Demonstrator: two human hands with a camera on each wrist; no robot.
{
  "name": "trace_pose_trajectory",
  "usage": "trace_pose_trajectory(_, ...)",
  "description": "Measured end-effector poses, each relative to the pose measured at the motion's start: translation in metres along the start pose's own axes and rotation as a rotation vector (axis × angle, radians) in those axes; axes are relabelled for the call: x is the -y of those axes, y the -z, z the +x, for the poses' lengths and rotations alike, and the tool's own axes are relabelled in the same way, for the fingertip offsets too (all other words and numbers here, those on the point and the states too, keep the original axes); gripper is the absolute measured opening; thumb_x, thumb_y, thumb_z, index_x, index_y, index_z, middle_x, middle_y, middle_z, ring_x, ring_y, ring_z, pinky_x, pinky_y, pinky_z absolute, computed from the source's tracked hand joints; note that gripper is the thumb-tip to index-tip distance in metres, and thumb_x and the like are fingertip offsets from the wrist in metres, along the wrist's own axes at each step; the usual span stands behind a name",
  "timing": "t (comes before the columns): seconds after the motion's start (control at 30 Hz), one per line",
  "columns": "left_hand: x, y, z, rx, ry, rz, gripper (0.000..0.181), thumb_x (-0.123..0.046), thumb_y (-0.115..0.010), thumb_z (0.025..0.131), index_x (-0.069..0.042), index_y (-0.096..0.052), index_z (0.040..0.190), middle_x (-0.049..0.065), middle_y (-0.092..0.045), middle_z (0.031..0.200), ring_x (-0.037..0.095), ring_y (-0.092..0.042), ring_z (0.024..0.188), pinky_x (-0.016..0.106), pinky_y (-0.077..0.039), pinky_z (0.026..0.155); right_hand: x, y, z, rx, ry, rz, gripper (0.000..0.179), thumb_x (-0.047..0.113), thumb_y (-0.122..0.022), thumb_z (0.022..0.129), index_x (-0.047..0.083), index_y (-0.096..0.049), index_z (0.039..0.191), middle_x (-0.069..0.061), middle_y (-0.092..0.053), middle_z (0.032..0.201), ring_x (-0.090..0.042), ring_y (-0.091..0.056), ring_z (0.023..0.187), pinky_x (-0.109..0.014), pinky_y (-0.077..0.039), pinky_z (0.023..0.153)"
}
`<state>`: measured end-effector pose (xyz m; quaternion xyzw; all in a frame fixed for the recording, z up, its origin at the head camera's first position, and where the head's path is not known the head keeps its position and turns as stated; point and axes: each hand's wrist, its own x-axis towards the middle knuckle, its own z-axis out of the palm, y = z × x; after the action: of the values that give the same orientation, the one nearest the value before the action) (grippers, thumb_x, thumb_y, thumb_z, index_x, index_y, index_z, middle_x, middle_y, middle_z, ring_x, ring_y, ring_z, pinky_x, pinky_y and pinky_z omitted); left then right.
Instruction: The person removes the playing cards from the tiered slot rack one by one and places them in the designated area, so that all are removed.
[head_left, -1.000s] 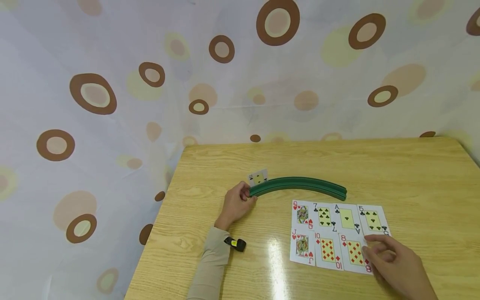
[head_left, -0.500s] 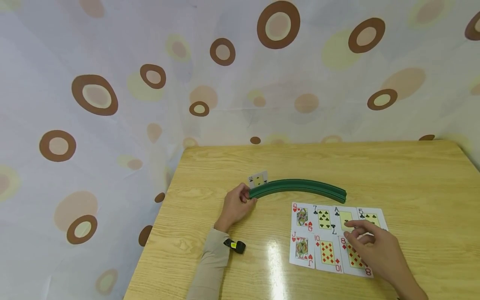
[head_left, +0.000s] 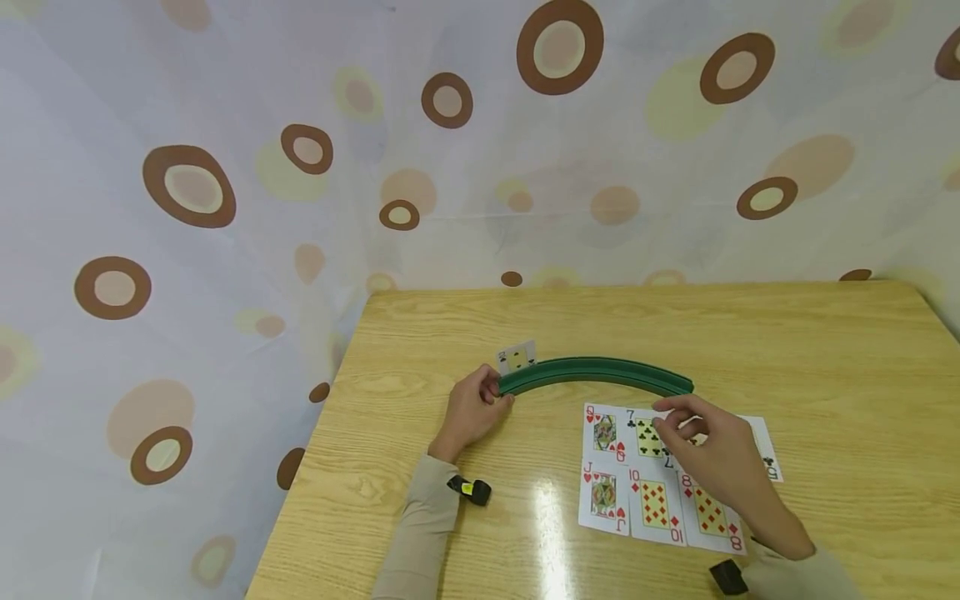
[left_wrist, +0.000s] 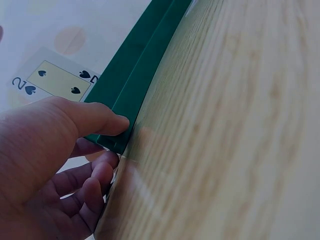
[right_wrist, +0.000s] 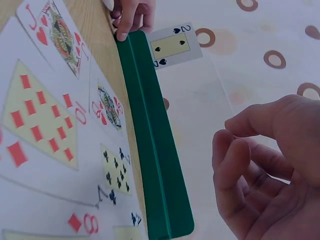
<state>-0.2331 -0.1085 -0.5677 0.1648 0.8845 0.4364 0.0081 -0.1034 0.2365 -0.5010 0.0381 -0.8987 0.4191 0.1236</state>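
Note:
My left hand [head_left: 471, 412] holds the left end of a curved green card holder [head_left: 600, 368], thumb on its front face in the left wrist view. A two of spades [left_wrist: 60, 80] stands upright in the holder beside that hand. My right hand [head_left: 712, 446] hovers over the laid-out cards with loosely bent fingers; the right wrist view shows nothing between them. Under and around it lie a seven of clubs [head_left: 647, 435], an eight of diamonds [head_left: 707, 515] and a mostly covered five of clubs [head_left: 767, 450]. The ace of clubs is almost wholly hidden.
Left of these cards lie a queen of hearts [head_left: 604, 433], a jack of hearts [head_left: 603, 497] and a ten of diamonds [head_left: 655, 506], face up in two rows. The wooden table [head_left: 420, 333] meets a patterned cloth [head_left: 465, 183] behind.
My right hand has moved left and away from me, from the right end of the card rows to above the ace and seven of clubs. The left hand, holder and cards have stayed put.

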Motion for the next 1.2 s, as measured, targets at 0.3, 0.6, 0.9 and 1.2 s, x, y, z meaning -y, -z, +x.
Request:
trace_pose_trajectory(0.3, -0.001, -0.001, 0.000, 0.002, 0.008, -0.001, 0.020, -0.014, -0.079, 0.099, -0.006, -0.068, 0.114, 0.009, -0.068, 0.094, 0.009, -0.054, 0.078, 0.022, -0.045, 0.073, 0.010, -0.017, 0.025, -0.038, 0.130, 0.086, 0.016, 0.003, -0.079, 0.096, 0.006, -0.078, 0.113, -0.004, -0.074, 0.088, 0.008, -0.064, 0.073, -0.018, -0.046, 0.057)
trace_pose_trajectory(0.6, 0.000, -0.001, 0.001, -0.006, -0.002, 0.004, 0.020, -0.014, -0.079, 0.098, -0.006, -0.068, 0.113, 0.009, -0.068, 0.093, 0.009, -0.054, 0.078, 0.022, -0.045, 0.073, 0.019, -0.031, 0.046, -0.051, 0.162, 0.112, 0.017, 0.002, -0.078, 0.097, 0.003, -0.077, 0.114, -0.008, -0.075, 0.092, 0.007, -0.066, 0.077, -0.018, -0.051, 0.056)
trace_pose_trajectory(0.9, 0.000, 0.000, 0.000, -0.009, -0.004, 0.008, 0.020, -0.013, -0.079, 0.098, -0.005, -0.068, 0.113, 0.009, -0.068, 0.093, 0.009, -0.054, 0.077, 0.022, -0.045, 0.073, 0.023, -0.047, 0.061, -0.054, 0.176, 0.185, 0.019, 0.002, -0.080, 0.097, 0.003, -0.077, 0.115, -0.013, -0.078, 0.097, 0.001, -0.069, 0.074, -0.018, -0.049, 0.054)
trace_pose_trajectory(1.2, -0.004, 0.001, -0.001, -0.008, 0.002, 0.007, 0.020, -0.012, -0.079, 0.098, -0.005, -0.068, 0.114, 0.010, -0.068, 0.094, 0.009, -0.053, 0.078, 0.022, -0.044, 0.073, 0.027, -0.064, 0.078, -0.057, 0.185, 0.183, 0.017, 0.003, -0.079, 0.098, 0.003, -0.078, 0.115, -0.013, -0.078, 0.098, -0.007, -0.070, 0.071, -0.019, -0.048, 0.056)
